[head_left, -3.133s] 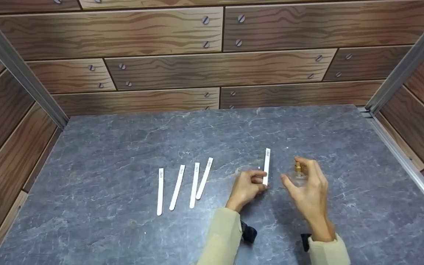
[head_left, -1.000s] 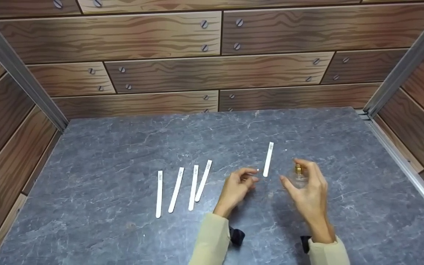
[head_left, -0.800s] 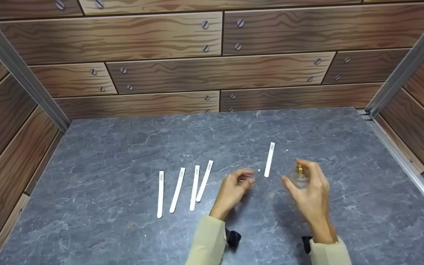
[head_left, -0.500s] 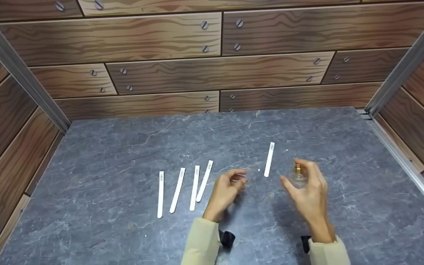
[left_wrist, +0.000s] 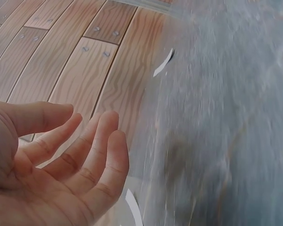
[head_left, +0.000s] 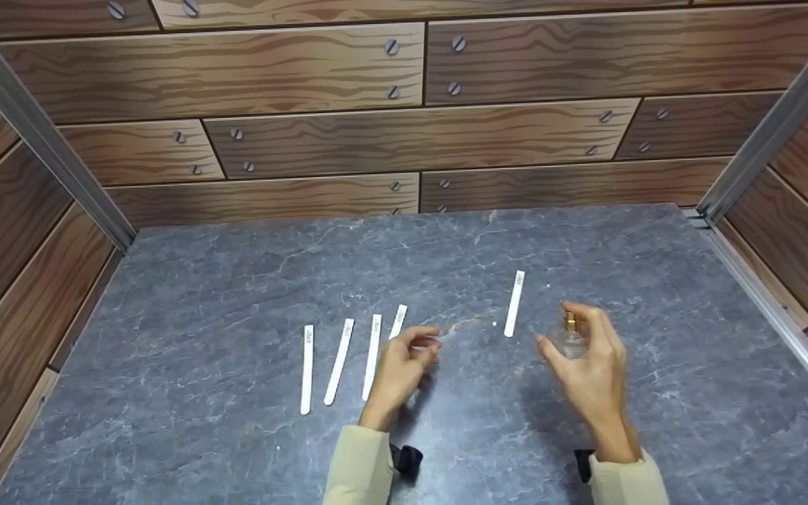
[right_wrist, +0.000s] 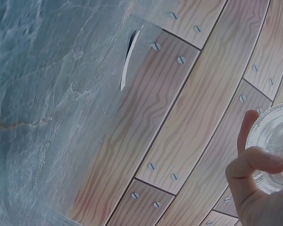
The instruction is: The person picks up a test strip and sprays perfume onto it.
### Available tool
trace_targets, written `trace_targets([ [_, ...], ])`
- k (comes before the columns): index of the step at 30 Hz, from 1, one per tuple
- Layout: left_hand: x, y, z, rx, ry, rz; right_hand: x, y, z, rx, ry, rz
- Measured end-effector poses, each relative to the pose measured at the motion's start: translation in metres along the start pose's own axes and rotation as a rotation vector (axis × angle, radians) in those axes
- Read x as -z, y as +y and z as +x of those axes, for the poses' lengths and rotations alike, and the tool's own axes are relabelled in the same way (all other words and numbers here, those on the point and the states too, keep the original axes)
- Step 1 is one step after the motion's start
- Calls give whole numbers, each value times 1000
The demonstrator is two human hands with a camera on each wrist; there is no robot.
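Observation:
In the head view my right hand (head_left: 599, 372) holds a small clear glass perfume bottle (head_left: 572, 345) with a gold spray top, its fingers and thumb around it. The right wrist view shows the ribbed round base of the bottle (right_wrist: 269, 129) in that hand. My left hand (head_left: 398, 366) hovers at the middle, loosely curled; the left wrist view shows nothing between its fingers (left_wrist: 99, 155). One white paper test strip (head_left: 514, 305) with small print lies between the hands, farther back. More white strips (head_left: 307, 369) lie at the left, one partly hidden behind my left hand.
The grey marbled tabletop (head_left: 221, 280) carries the strips. A wood-print back wall (head_left: 320, 73) and similar side walls enclose it, with metal rails (head_left: 772, 326) along the edges. Tiny white specks lie near the lone strip.
My left hand has let go of the lone strip, now slightly farther back, and has moved left toward the other strips. The right hand stays put with the perfume bottle.

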State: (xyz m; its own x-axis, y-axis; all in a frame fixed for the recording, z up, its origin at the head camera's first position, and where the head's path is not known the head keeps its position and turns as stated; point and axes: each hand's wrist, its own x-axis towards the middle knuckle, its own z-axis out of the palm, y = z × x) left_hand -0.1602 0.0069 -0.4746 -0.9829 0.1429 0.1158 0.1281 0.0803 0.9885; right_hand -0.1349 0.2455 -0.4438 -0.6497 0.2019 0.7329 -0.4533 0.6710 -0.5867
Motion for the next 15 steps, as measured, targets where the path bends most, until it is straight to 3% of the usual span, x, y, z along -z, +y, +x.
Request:
trace_targets([
  [15,30,-8,-8,14,103,-12,-1,-1,0,-1,-29,0],
])
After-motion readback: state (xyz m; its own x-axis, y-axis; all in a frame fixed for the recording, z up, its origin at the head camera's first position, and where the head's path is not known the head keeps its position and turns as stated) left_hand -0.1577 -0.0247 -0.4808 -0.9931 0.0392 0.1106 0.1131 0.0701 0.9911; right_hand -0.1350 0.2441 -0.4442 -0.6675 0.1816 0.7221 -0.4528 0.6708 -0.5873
